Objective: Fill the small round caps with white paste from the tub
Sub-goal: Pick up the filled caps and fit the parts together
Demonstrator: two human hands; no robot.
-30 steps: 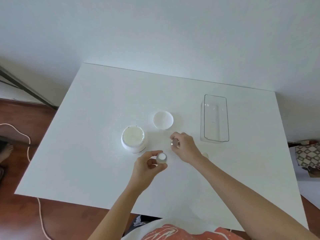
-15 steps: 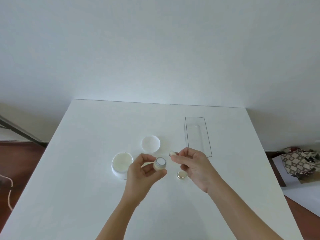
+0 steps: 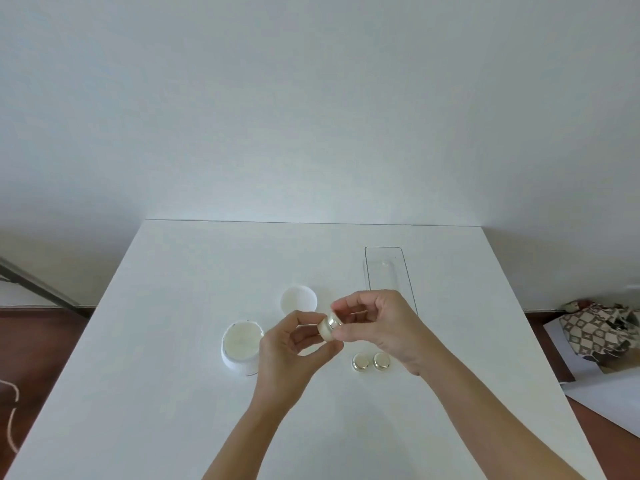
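White wall rises behind the white surface (image 3: 173,341), where the open tub (image 3: 241,344) of paste sits left and two small caps (image 3: 360,362) lie right. Between them, raised, the left hand (image 3: 287,355) and right hand (image 3: 384,327) both pinch a gold cap (image 3: 329,327). Pinched so lightly and tilted, it could slip or smear paste.

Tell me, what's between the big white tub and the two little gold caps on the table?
In the head view, the hands sit between the tub and the two caps, holding a small gold jar above the table.
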